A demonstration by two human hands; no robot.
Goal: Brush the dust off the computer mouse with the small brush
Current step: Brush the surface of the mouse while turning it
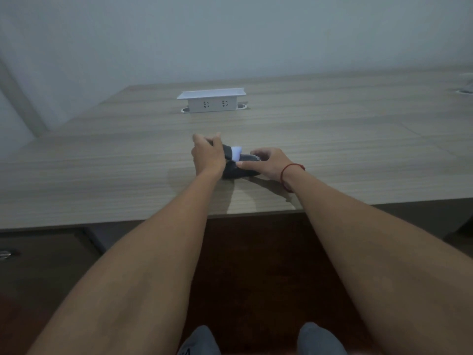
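Dark grey computer mouse [239,170] sat near the desk's [102,155] front edge, right hand [268,162] clamped around it so it wouldn't slide, while left hand [208,156] gripped the small brush [231,152], white bristles down on it.

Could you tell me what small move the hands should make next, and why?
Probably draw the brush in the left hand across the top of the mouse: its white part already sits over the mouse, and the right hand is steadying the mouse on the desk.
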